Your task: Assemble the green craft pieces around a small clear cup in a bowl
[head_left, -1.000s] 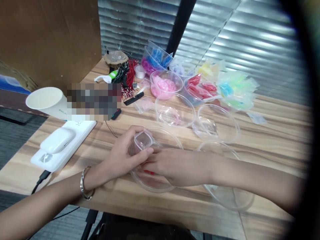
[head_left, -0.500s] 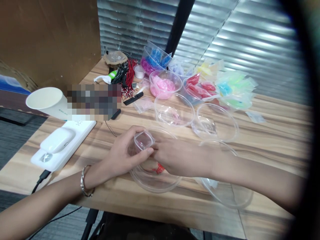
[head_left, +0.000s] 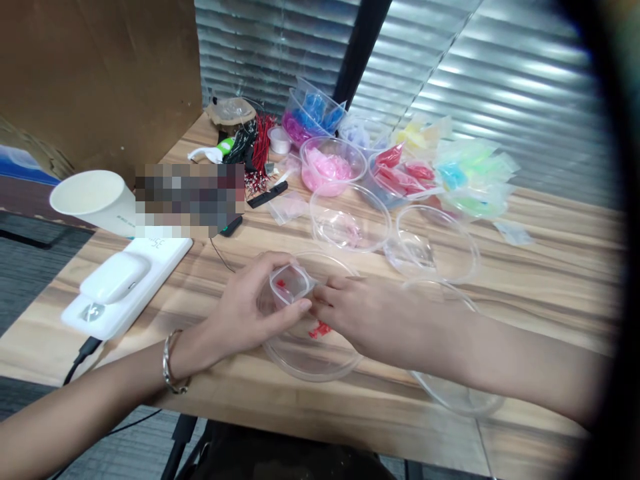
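My left hand [head_left: 250,300] is curved around a small clear plastic bag [head_left: 291,284], thumb on the near side and fingers on the far side. The bag's mouth is spread open, and a red bit shows inside. Below sits a round clear plastic bowl [head_left: 310,370] with loose red pieces [head_left: 319,329] on its bottom. My right hand [head_left: 360,313] is over the bowl, knuckles up, its curled fingertips close beside the bag's right edge. What those fingertips hold, if anything, is hidden.
Two clear bowls [head_left: 350,217] [head_left: 437,243] stand beyond my hands; another clear bowl [head_left: 455,393] is under my right forearm. Behind are a bowl of pink packets [head_left: 327,167], red packets [head_left: 400,173] and green packets [head_left: 475,167]. Left are a paper cup [head_left: 95,203] and white power bank [head_left: 125,313].
My right hand has shifted slightly right, uncovering more of the red pieces. A red bit now shows in the bag. My left hand has stayed nearly in place.
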`<state>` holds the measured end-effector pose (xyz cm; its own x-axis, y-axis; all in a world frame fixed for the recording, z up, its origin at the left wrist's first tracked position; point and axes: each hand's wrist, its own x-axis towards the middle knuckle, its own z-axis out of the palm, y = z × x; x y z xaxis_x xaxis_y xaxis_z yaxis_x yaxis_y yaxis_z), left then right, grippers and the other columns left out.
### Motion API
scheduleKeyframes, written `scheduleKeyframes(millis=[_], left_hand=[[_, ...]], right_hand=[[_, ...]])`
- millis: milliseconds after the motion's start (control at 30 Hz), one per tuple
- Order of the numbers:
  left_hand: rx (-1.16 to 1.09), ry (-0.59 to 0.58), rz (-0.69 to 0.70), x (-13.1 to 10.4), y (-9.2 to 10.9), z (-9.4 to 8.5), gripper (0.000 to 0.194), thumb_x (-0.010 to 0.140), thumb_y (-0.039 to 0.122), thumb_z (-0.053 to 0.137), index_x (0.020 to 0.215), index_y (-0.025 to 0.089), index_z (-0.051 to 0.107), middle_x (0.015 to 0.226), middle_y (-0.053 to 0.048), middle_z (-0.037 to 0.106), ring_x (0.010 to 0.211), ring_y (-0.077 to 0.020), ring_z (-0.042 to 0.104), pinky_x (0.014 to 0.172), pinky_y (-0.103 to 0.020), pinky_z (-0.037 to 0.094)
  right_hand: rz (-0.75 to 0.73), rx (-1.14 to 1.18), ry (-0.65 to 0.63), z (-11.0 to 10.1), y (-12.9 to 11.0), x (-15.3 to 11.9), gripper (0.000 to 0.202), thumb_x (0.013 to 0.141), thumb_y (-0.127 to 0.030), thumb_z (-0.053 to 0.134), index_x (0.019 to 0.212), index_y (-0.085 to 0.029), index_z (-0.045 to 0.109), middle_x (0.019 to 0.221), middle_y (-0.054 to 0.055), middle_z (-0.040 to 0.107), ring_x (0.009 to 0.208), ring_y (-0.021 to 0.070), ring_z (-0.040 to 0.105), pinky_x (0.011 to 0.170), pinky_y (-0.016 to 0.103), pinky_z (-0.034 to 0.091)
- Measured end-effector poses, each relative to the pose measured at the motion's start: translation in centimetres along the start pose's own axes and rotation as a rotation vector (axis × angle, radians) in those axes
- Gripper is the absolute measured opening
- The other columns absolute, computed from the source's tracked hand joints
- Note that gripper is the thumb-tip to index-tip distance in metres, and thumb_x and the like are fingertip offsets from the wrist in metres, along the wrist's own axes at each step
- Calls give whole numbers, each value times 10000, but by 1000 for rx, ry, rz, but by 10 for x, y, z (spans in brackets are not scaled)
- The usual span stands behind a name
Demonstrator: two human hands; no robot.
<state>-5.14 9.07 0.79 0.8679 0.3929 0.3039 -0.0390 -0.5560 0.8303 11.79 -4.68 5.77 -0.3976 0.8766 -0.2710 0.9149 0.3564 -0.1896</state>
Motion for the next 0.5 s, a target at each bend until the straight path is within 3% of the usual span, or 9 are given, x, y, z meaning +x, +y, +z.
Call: scheduleKeyframes(millis=[233,400,500], left_hand=[[-1,16,-16,-1,2,2,341,841,337,664,1121,207,518,1068,-58,639,1023,-205,614,875,-354,497],[13,22,-21,-2,2,2,349,838,334,669,1125,204,519,1082,-62,638,1031,-205,611,874,-351,492],[11,22,-30,-2,2,2,342,840,336,666,1119,200,524,1082,-58,636,1021,-197,610,866,-342,489]], right_hand=[[-35,125,55,10,-16,-7,429,847,-29,419,1247,-106,554,1184,153,614,1018,224,626,849,334,489],[-11,284,-137,-1,-18,-3,547,787,18,388,1303,-108,515,1252,141,585,972,226,647,795,330,524],[13,398,-108,0,-13,-1,479,829,-29,435,1271,-175,548,1242,91,598,942,188,650,753,274,519]])
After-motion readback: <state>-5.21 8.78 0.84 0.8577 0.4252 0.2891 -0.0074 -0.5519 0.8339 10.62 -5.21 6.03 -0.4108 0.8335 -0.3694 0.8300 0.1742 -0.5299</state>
